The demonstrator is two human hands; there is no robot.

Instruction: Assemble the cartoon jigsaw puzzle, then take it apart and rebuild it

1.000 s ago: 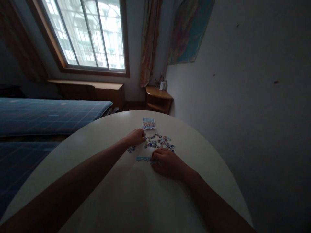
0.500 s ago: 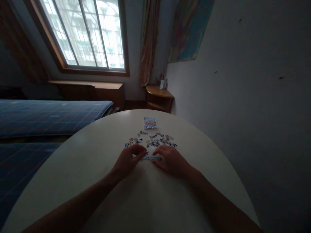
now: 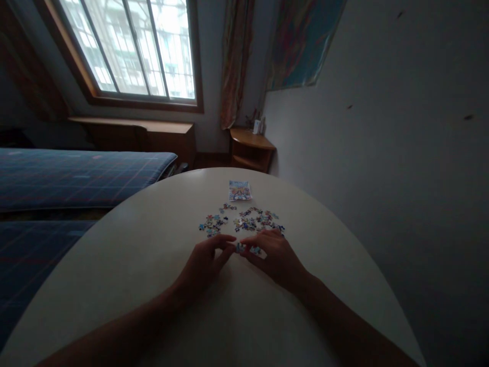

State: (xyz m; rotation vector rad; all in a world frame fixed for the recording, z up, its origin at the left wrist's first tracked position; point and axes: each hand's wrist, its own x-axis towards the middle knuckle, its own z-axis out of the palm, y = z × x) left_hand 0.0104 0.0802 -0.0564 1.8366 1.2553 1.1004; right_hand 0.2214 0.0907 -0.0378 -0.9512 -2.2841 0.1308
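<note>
My left hand (image 3: 204,262) and my right hand (image 3: 275,256) meet near the middle of a round white table (image 3: 160,234). Both pinch at a short blue strip of joined puzzle pieces (image 3: 244,248) that lies between their fingertips. Just beyond the hands, several loose coloured puzzle pieces (image 3: 252,220) are scattered, with a smaller cluster (image 3: 211,224) to the left. Farther back lies a small picture card (image 3: 239,190).
A grey wall (image 3: 382,153) runs close along the table's right side. A bed with a blue checked cover (image 3: 69,176) stands to the left. Behind are a window (image 3: 133,51), a wooden desk (image 3: 145,133), a corner shelf (image 3: 250,148) and a wall map (image 3: 301,41).
My left hand has drawn back from the far pieces to the blue strip in front of me. My right hand has stayed on the strip, and both now pinch it together.
</note>
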